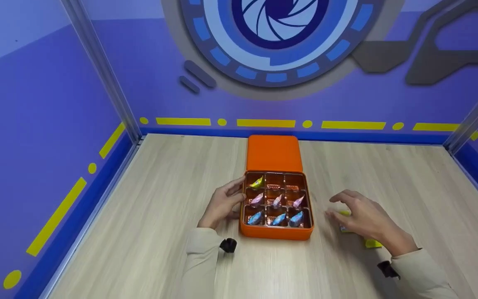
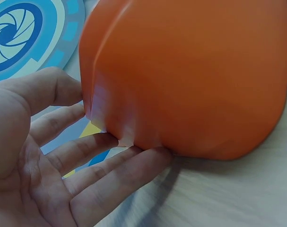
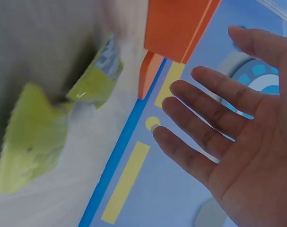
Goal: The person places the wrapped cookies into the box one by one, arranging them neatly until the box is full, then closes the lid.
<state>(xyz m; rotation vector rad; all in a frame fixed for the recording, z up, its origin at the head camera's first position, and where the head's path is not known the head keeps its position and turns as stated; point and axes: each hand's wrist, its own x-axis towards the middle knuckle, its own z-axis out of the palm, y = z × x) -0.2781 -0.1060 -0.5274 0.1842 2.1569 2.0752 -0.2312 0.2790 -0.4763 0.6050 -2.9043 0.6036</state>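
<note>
Sleeved forearms are being held low; between the hands an orange box [image 1: 276, 232] is being filled: seven of nine cells are occupied, two left. It is being steadied by the spread left hand [image 1: 222, 203], while yellow candies [image 1: 372, 243] are being hovered over by the relaxed, empty right hand [image 1: 365, 220]

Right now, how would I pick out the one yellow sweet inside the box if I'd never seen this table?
Find the open orange box in the middle of the wooden table, its lid lying flat behind it. Its insert has nine cells, three rows of three. The yellow sweet sits in the far left cell, close to the left hand; it is the only yellow one inside, the others being pink or blue.
</note>
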